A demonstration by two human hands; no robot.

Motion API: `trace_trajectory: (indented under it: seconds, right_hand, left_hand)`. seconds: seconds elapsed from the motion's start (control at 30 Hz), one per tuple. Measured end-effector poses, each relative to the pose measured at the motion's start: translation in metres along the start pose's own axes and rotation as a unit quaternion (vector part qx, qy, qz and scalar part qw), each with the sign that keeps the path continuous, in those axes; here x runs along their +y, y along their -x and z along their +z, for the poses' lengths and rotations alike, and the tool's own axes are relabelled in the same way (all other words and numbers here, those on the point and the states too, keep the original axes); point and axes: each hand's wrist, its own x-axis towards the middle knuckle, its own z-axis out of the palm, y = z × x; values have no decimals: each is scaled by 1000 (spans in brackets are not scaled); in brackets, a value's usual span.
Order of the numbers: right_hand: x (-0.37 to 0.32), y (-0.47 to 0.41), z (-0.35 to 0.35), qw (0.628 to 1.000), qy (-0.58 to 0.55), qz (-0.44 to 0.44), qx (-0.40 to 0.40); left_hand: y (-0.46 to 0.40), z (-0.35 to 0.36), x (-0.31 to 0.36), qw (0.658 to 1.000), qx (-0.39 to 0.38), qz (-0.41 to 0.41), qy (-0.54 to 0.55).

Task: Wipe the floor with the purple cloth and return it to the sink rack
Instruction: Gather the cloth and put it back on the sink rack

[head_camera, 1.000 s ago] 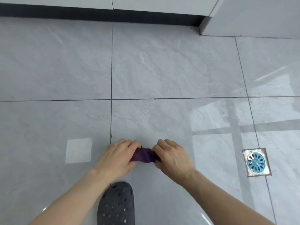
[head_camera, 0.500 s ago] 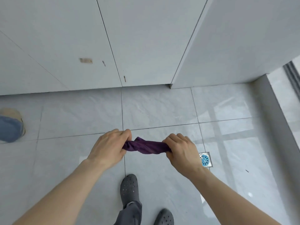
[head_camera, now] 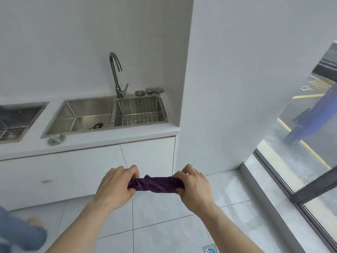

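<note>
The head view is the only one, and it looks down over both forearms toward a counter. The left hand (head_camera: 116, 185) and the right hand (head_camera: 194, 189) each have their fingers curled tight around one end of the cloth (head_camera: 157, 184), which hangs twisted into a short rope between them, clear of the floor (head_camera: 164, 225) and in front of the cabinet doors (head_camera: 73, 172).

Judging by this, the wiping seems done and the step in hand is carrying the cloth back. To do it well, the person would lift it over the counter edge, loosen the twist so it can spread and dry, and lay it into the rack (head_camera: 139, 111) rather than the open basin. One hand could let go early; the other can carry it.

The rack is a wire basket sitting in the right part of the steel sink (head_camera: 60, 116), just under the tap (head_camera: 115, 73), and it looks empty. Something small and dark lies on the basin bottom; what it is cannot be told. Three round metal caps (head_camera: 149, 91) stand behind the rack.

The floor is pale glossy tile with thin grout lines, with a drain (head_camera: 209, 250) at the bottom edge. A large window (head_camera: 300, 134) runs down the right side, and a blue blurred shape (head_camera: 20, 236) sits low on the left.
</note>
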Motion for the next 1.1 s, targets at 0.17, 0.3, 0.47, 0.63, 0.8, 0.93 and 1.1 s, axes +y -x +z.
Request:
trace_trajectory:
  seconds: [0.17, 0.3, 0.47, 0.63, 0.8, 0.93, 1.1]
  right_hand:
    - [-9, -15, -60, 998, -6, -22, 65]
    - [-20, -33, -95, 995, 3, -33, 93]
    - [-40, -71, -123, 991, 5, -49, 126]
    - [-72, -123, -138, 983, 13, -61, 172]
    - [-102, -177, -144, 981, 10, -57, 187]
    - [-119, -215, -129, 981, -19, -35, 191]
    - [-130, -253, -102, 983, -35, -24, 176]
  left_hand:
    - [-4, -61, 32, 997, 70, 11, 7]
    - [-10, -94, 41, 993, 112, 10, 15]
    - [-30, -132, 35, 986, 165, 21, 33]
    - [-66, -168, 11, 977, 208, 5, 54]
    - [-108, -195, -22, 969, 228, -1, 92]
    - [-136, -200, -55, 970, 216, -2, 113]
    - [-168, -194, -88, 972, 201, -28, 122]
